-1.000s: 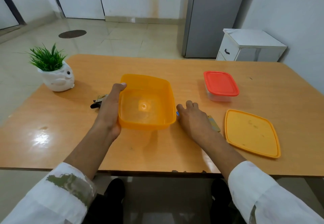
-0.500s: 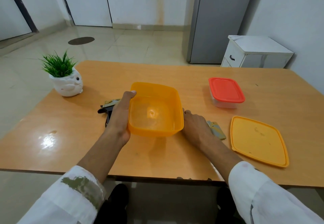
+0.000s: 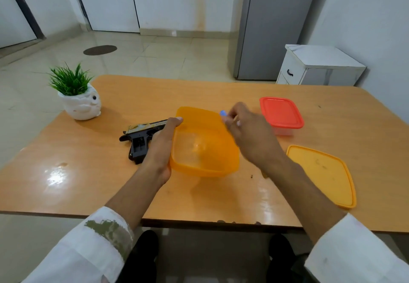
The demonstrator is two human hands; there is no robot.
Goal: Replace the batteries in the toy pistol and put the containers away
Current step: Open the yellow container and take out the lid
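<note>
An open orange container (image 3: pixel 200 163) sits mid-table, tipped slightly, and my left hand (image 3: pixel 162 145) grips its left wall with the thumb over the rim. My right hand (image 3: pixel 247 132) hovers above the container's far right corner and pinches a small blue thing (image 3: pixel 223 113), likely a battery. The black and gold toy pistol (image 3: pixel 141 137) lies on its side just left of my left hand. The orange lid (image 3: pixel 323 172) lies flat at the right. A clear container with a red lid (image 3: pixel 281 113) stands behind it.
A white owl pot with a green plant (image 3: pixel 77 96) stands at the table's far left. A white cabinet (image 3: pixel 318 68) and a grey fridge (image 3: pixel 270 25) stand beyond the table (image 3: pixel 88 183). The table's near edge runs just in front of my arms.
My right hand has lifted from the table beside the container and now holds a small blue thing above its rim. The view has tilted, so the pistol shows more fully.
</note>
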